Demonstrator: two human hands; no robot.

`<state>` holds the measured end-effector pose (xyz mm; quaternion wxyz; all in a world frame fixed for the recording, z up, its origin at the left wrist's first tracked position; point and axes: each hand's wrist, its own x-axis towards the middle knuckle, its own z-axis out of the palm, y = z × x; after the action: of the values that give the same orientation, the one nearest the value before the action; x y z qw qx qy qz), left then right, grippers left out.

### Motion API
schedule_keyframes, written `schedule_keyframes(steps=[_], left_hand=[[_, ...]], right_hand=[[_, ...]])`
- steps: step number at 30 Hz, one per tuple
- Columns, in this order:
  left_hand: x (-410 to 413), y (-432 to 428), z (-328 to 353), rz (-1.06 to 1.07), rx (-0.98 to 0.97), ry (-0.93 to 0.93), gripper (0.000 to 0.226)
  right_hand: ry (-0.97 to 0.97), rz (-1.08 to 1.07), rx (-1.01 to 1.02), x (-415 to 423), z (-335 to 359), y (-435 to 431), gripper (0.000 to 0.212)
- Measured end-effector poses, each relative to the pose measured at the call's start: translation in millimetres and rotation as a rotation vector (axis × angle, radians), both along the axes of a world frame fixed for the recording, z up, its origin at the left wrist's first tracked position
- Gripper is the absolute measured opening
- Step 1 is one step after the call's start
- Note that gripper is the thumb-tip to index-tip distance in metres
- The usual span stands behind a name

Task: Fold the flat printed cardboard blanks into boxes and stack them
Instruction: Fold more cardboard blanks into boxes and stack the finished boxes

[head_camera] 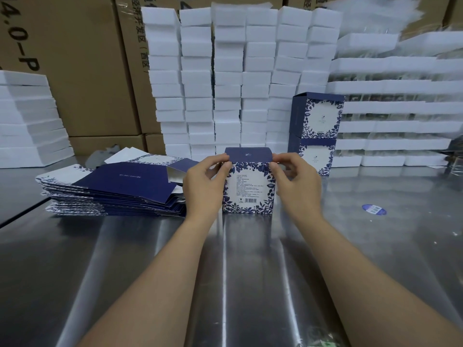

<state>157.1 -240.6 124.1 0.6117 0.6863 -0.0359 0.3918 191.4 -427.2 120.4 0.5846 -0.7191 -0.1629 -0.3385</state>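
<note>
Steel bench (pixel 250 271), foam stacks (pixel 225 83) & cartons (pixel 82 71) behind, flat blanks (pixel 120 186) L, 2 done boxes (pixel 317 131) R; my left grip (pixel 203 184), right grip (pixel 298 186) pinch box lid (pixel 248 155).

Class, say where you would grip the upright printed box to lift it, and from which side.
Probably the box by its two flat side walls, squeezed from left and right: it stands upright, and its top flap looks unclosed.

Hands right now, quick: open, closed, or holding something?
Left hand: pinching the box flap, left corner.
Right hand: pinching the flap, right corner.
</note>
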Motion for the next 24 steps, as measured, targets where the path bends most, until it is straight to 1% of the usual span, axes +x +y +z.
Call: schedule_keyframes(steps=[3, 7, 9, 12, 14, 16, 17, 21, 24], left_hand=[[-0.6, 0.3, 1.4, -0.004, 0.009, 0.002, 0.016], [-1.3, -1.4, 2.7, 0.028, 0.025, 0.004, 0.014], [-0.7, -1.8, 2.7, 0.028, 0.027, 0.007, 0.013], [-1.5, -1.7, 4.2, 0.017, 0.034, 0.021, 0.010], [-1.4, -4.5, 5.7, 0.019, 0.108, 0.012, 0.008], [-0.8, -9.8, 5.5, 0.054, 0.216, -0.002, 0.008], [-0.5, -12.4, 5.4, 0.076, 0.240, 0.001, 0.008], [0.9, -17.9, 4.1, 0.175, 0.289, 0.015, 0.008], [-1.2, -18.6, 2.3, 0.184, 0.315, 0.013, 0.009]], right_hand=[[0.001, 0.017, -0.001, 0.6, 0.9, -1.2, 0.007], [-0.004, -0.003, -0.025, 0.3, 2.8, 0.3, 0.013], [-0.008, -0.014, -0.037, 0.2, 2.6, -0.1, 0.011], [-0.046, -0.034, -0.120, -0.3, 1.3, 2.1, 0.006], [-0.078, -0.036, -0.163, 0.0, 1.1, 5.4, 0.006], [-0.097, -0.047, -0.182, 0.7, 2.3, 9.0, 0.009], [-0.098, -0.057, -0.190, 0.9, 2.7, 10.5, 0.011], [-0.095, -0.077, -0.192, -2.0, 1.4, 13.0, 0.005], [-0.072, -0.081, -0.203, -5.7, 0.9, 13.4, 0.008]])
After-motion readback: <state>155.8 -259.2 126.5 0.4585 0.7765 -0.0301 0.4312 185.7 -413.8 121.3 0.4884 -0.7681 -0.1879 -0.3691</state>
